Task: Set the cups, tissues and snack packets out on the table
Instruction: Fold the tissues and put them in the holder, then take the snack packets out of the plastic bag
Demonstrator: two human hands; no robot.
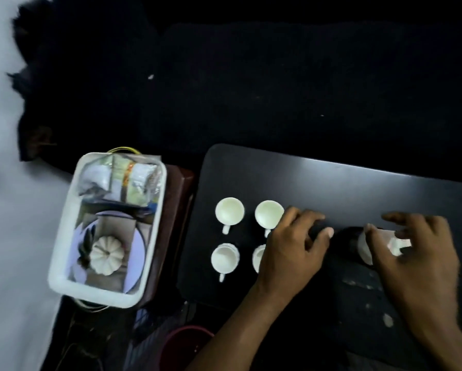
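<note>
While dim overhead: four white cups (229,212) in two-by-two block on black table (331,180). Fifth cup (368,246) on its side, gripped by right hand (417,253). Left hand (291,247) spread open, empty. Snack packets (122,180) uncounted, in white tub (64,263).

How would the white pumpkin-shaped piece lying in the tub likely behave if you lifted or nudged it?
The pumpkin-shaped piece looks rigid and glossy, so probably ceramic: breakable and a bit slippery. Its rounded, ribbed body might rock or roll if pushed across the plate beneath.
</note>
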